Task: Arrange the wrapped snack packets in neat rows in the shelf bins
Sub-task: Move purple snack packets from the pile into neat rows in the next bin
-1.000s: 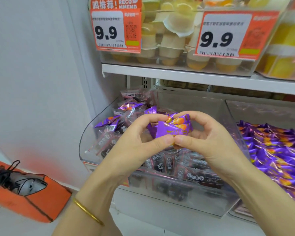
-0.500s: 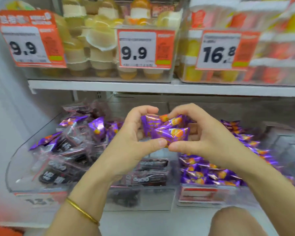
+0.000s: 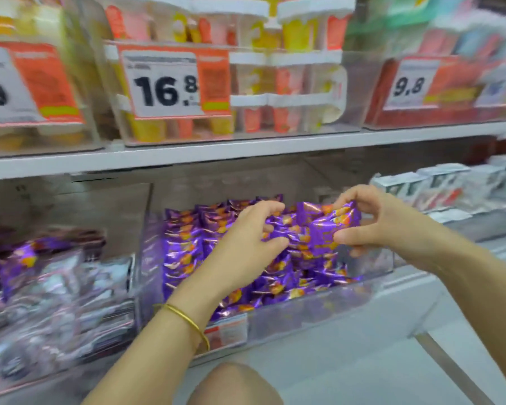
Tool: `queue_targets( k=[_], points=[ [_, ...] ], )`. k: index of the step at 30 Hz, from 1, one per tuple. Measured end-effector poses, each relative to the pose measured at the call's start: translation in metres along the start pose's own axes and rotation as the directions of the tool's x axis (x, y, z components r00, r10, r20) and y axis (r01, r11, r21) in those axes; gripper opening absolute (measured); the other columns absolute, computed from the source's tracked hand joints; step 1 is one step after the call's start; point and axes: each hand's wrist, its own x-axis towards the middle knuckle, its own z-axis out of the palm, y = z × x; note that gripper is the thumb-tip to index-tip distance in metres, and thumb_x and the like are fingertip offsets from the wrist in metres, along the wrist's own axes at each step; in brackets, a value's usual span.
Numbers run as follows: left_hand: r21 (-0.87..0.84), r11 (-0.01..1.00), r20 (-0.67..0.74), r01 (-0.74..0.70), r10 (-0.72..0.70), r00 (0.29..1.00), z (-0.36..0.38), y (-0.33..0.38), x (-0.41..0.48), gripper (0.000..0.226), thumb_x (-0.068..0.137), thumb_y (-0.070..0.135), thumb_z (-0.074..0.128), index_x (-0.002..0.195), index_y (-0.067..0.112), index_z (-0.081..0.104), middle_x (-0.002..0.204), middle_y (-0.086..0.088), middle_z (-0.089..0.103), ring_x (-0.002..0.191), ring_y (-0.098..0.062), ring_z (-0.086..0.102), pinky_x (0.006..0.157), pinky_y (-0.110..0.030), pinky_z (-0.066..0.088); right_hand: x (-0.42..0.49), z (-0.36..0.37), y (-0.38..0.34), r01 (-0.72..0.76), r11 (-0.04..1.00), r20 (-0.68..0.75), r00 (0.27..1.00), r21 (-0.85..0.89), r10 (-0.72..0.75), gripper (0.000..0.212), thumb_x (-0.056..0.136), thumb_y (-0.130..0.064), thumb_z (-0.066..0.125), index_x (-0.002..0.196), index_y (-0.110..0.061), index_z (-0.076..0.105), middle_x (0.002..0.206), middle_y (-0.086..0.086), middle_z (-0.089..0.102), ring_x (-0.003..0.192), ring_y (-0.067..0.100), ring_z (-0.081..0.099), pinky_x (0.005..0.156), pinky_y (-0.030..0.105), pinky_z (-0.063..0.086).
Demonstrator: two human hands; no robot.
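head: left hand point(image 3: 246, 247), right hand point(image 3: 392, 226) pinch purple packets point(image 3: 327, 229).

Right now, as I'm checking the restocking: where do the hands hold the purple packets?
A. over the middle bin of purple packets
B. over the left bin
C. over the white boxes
A: the left hand and right hand grip purple packets above the middle bin, which is full of the same wrappers.

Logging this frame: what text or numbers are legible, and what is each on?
"16.8": middle price tag, upper shelf.
"9.8": right price tag, upper shelf.
"9": left price tag, cut off by the frame edge.
Too blurred to read: the tags' small print, the lower bin label, the purple packets.
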Motion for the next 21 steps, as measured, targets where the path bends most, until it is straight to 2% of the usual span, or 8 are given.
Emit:
queue_targets(
  k=[3, 6, 8, 11, 13, 16, 19, 21],
  points=[
    [0.152, 0.988, 0.043, 0.021, -0.027, 0.999, 0.005, -0.006, 0.003, 0.037, 0.090, 0.012, 0.054, 0.124, 0.026, 0.051, 0.119, 0.008, 0.046, 0.106, -0.006, 0.050, 0.080, -0.014, 0.036, -0.001, -0.009, 0.015, -0.170, 0.979, 0.137, 0.973, -0.114, 0.184, 0.034, 0.071, 0.006, 0.074, 0.095, -0.011, 0.058, 0.086, 0.009, 0.060, 0.063, 0.020, 0.059, 0.049, 0.026, 0.053],
    [0.188, 0.981, 0.080, 0.054, -0.070, 0.994, 0.007, -0.012, 0.003, 0.032, 0.091, 0.012, 0.054, 0.120, 0.026, 0.054, 0.118, 0.007, 0.050, 0.100, -0.007, 0.054, 0.073, -0.012, 0.040, 0.005, -0.003, 0.029, -0.259, 0.954, 0.202, 0.937, -0.149, 0.286, 0.035, 0.073, 0.003, 0.074, 0.100, -0.012, 0.056, 0.081, 0.011, 0.054, 0.068, 0.026, 0.052, 0.058, 0.032, 0.052],
    [0.179, 0.982, 0.099, 0.065, -0.084, 0.992, 0.008, -0.016, 0.002, 0.032, 0.090, 0.011, 0.055, 0.118, 0.024, 0.055, 0.115, 0.005, 0.054, 0.093, -0.009, 0.057, 0.071, -0.009, 0.041, 0.009, 0.002, 0.038, -0.223, 0.958, 0.180, 0.950, -0.180, 0.255, 0.035, 0.073, -0.002, 0.076, 0.099, -0.015, 0.056, 0.078, 0.010, 0.049, 0.068, 0.021, 0.048, 0.057, 0.030, 0.045],
    [0.166, 0.983, 0.134, 0.078, -0.101, 0.986, 0.011, -0.021, 0.000, 0.034, 0.088, 0.008, 0.057, 0.119, 0.022, 0.054, 0.107, 0.003, 0.056, 0.088, -0.014, 0.058, 0.066, -0.006, 0.040, 0.010, 0.009, 0.047, -0.121, 0.952, 0.105, 0.982, -0.281, 0.156, 0.036, 0.070, -0.012, 0.081, 0.095, -0.020, 0.057, 0.074, -0.003, 0.045, 0.064, 0.011, 0.039, 0.060, 0.024, 0.034],
    [0.179, 0.982, 0.147, 0.064, -0.091, 0.985, 0.014, -0.021, 0.000, 0.035, 0.088, 0.009, 0.057, 0.120, 0.023, 0.053, 0.106, 0.004, 0.056, 0.088, -0.013, 0.058, 0.065, -0.006, 0.039, 0.010, 0.012, 0.051, -0.067, 0.928, 0.080, 0.991, -0.367, 0.103, 0.036, 0.068, -0.016, 0.082, 0.092, -0.025, 0.057, 0.082, -0.005, 0.045, 0.065, 0.008, 0.041, 0.058, 0.020, 0.033],
    [0.198, 0.980, 0.155, 0.037, -0.068, 0.986, 0.018, -0.019, 0.000, 0.035, 0.089, 0.009, 0.055, 0.120, 0.025, 0.054, 0.109, 0.007, 0.056, 0.090, -0.011, 0.056, 0.071, -0.010, 0.041, 0.011, 0.014, 0.056, 0.002, 0.834, 0.081, 0.995, -0.552, 0.052, 0.038, 0.065, -0.023, 0.084, 0.089, -0.031, 0.056, 0.094, -0.004, 0.049, 0.075, 0.010, 0.047, 0.061, 0.017, 0.035],
    [0.260, 0.965, 0.188, -0.033, -0.017, 0.982, 0.023, -0.017, 0.002, 0.038, 0.091, 0.008, 0.052, 0.125, 0.025, 0.055, 0.107, 0.008, 0.051, 0.092, -0.009, 0.050, 0.073, -0.004, 0.035, 0.010, 0.014, 0.058, 0.008, 0.730, 0.029, 0.999, -0.683, 0.016, 0.038, 0.064, -0.028, 0.084, 0.093, -0.030, 0.060, 0.080, -0.011, 0.051, 0.086, 0.017, 0.044, 0.068, 0.024, 0.039],
    [0.331, 0.939, 0.219, -0.092, 0.019, 0.976, 0.026, -0.015, 0.003, 0.039, 0.093, 0.007, 0.048, 0.128, 0.021, 0.055, 0.107, 0.005, 0.049, 0.099, -0.011, 0.047, 0.078, -0.004, 0.029, 0.010, 0.016, 0.060, 0.008, 0.665, 0.012, 1.000, -0.747, 0.002, 0.041, 0.064, -0.033, 0.083, 0.101, -0.029, 0.064, 0.086, -0.008, 0.049, 0.094, 0.020, 0.044, 0.080, 0.029, 0.041]
  ],
)
